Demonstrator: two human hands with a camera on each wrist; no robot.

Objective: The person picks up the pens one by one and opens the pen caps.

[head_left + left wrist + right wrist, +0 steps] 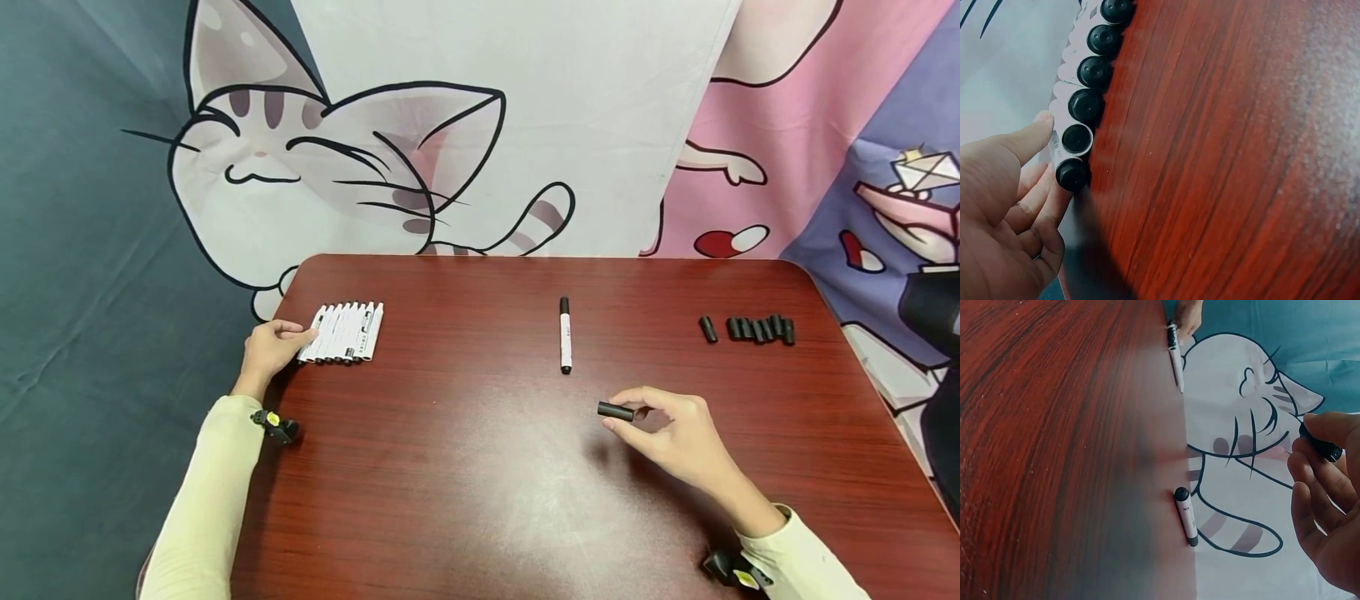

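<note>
At the table's left, several white markers without caps (343, 333) lie side by side in a row. My left hand (273, 346) is at the row's left end, thumb and fingers on the end marker (1072, 175). In the left wrist view, the thumb (1035, 134) lies on the upper side and the fingers come from below. My right hand (675, 429) pinches a black marker cap (615, 411) between thumb and fingers, above the table. A capped marker (566, 337) lies alone beyond that hand, black at both ends.
Several black caps (760, 330) lie in a row at the table's right, with a single cap (708, 329) just left of them. The brown wooden table (450, 500) ends at the back against a cat-print cloth (600, 125).
</note>
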